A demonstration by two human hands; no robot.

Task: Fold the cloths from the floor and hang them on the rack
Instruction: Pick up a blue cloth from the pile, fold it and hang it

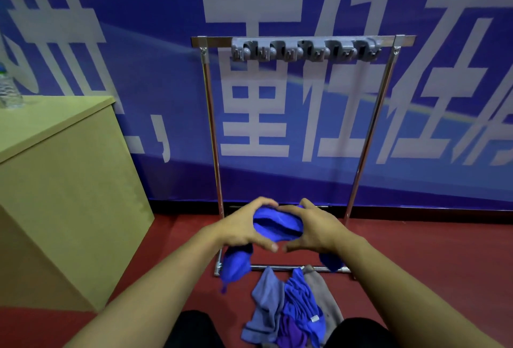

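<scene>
A bright blue cloth (pixel 277 224) is bunched between both hands in front of the metal rack (pixel 213 136). My left hand (pixel 244 227) grips its left side and my right hand (pixel 313 227) grips its right side; both ends of the cloth hang down below my wrists. The rack's top bar carries a grey strip of clips (pixel 305 49) with nothing hanging on it. A pile of cloths (pixel 288 308), grey-blue, blue, purple and grey, lies on the red floor just in front of the rack's base bar.
A tan wooden cabinet (pixel 61 181) stands to the left with a clear plastic bottle (pixel 9 89) on top. A blue banner wall (pixel 138 42) runs behind the rack. My dark-clothed knees (pixel 194 331) show at the bottom edge.
</scene>
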